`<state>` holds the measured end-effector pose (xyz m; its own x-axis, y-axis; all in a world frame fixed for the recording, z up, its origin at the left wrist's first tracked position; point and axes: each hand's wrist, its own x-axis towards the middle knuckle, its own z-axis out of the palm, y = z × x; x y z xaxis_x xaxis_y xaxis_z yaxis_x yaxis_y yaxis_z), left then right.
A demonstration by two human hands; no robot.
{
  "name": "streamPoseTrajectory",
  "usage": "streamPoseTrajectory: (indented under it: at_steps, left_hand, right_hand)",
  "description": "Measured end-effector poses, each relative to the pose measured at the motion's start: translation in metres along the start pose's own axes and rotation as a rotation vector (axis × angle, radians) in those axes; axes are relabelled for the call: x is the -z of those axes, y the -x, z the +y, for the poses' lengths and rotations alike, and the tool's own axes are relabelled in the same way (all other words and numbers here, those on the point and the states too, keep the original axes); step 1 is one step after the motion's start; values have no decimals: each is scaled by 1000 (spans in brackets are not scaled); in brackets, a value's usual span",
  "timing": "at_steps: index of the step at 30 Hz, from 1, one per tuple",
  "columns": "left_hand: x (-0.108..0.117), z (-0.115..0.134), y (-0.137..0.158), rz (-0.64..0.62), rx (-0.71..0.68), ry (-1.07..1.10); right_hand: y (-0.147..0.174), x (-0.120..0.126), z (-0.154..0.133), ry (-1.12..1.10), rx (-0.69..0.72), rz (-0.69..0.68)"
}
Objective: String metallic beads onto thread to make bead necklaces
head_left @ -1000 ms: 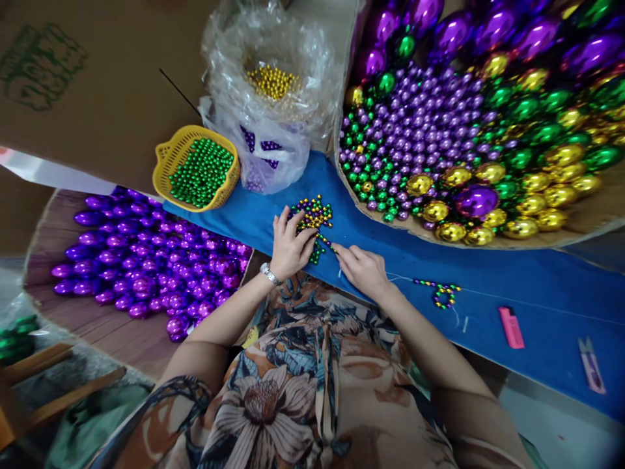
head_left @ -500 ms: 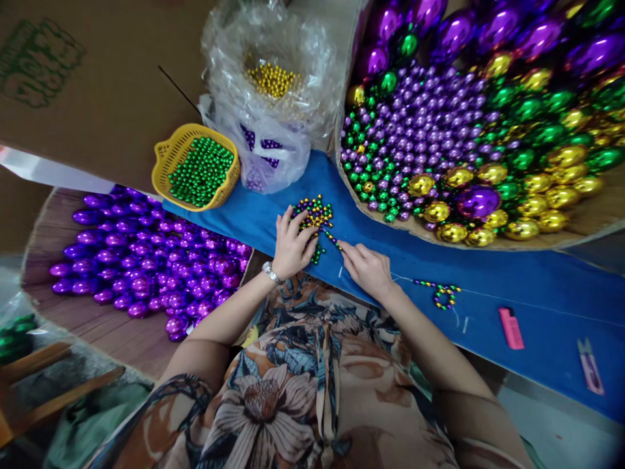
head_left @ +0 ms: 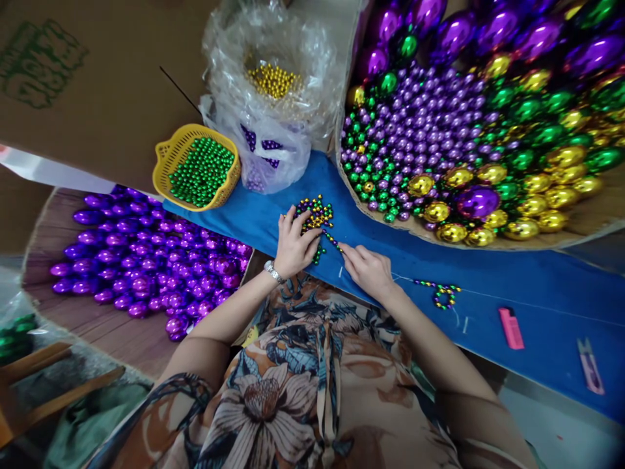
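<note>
Right hand [head_left: 367, 270] lay at the near edge of the blue-covered table [head_left: 537, 286], grip pinched on a short string of beads [head_left: 331, 240]. Left hand [head_left: 291, 246] rested just beside it, fingers spread and released over the small bead pile [head_left: 315, 215]. A finished bead loop [head_left: 442, 294] lay rightward. Toward the far edge: yellow basket [head_left: 163, 163] of green beads, plastic bag [head_left: 273, 91].

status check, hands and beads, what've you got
Left hand pressed on small mixed bead pile. Right hand pinching a beaded string beside it. Blue cloth around them; nothing between the hands.
</note>
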<state>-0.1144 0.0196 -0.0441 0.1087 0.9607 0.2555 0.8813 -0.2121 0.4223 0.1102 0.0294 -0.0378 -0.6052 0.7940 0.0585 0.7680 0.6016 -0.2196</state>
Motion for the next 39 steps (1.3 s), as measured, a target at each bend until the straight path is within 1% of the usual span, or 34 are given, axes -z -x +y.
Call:
streamPoseTrajectory:
  at_steps: [9, 11, 13, 18, 21, 23, 29, 34, 39]
  left_hand:
    - [-1, 2, 3, 2, -38, 5]
    - [-1, 3, 3, 0, -43, 8]
    - [0, 2, 3, 8, -51, 16]
    - [1, 0, 0, 52, -32, 35]
    - [0, -1, -3, 56, -27, 38]
    - [0, -1, -4, 52, -25, 36]
    - [-2, 3, -9, 30, -27, 17]
    - [-3, 9, -17, -18, -18, -14]
    - [-6, 10, -23, -35, -48, -48]
  right_hand:
    - [-11, -6, -8, 50, -50, -27]
    - [-11, -6, -7, 41, -43, -26]
    - [-8, -7, -5, 19, -21, 5]
    - [2, -11, 5, -57, 20, 143]
    - [6, -12, 7, -80, 8, 208]
    - [7, -12, 6, -80, -10, 225]
    - [6, -11, 4, -76, -48, 232]
    - [4, -9, 2, -65, -93, 192]
    - [8, -7, 4, -37, -110, 165]
